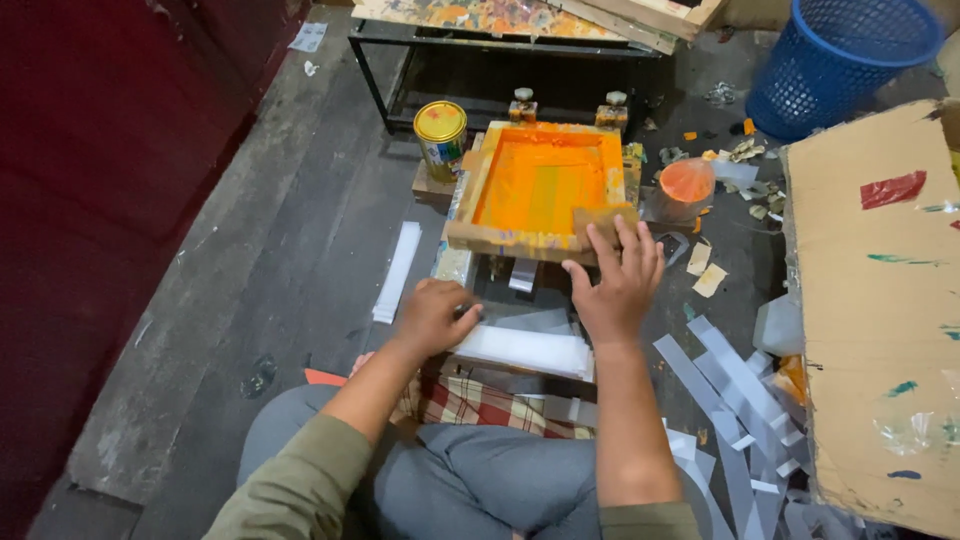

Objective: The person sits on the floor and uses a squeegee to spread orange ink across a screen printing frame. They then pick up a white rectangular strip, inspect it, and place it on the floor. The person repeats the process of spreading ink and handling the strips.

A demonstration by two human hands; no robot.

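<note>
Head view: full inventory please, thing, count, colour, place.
screen frame: 1, wooden with orange ink, centre floor
tin can: 1, yellow lid, left of frame
cup: 1, orange-stained, right of frame
white strip stack: 1, below frame
loose strip stack: 1, white, floor left
grey strips: many, floor right
basket: 1, blue, top right
cardboard sheet: 1, brown, paint-smeared, right
left hand: fist beside white stack
right hand: flat on frame's near edge
</note>
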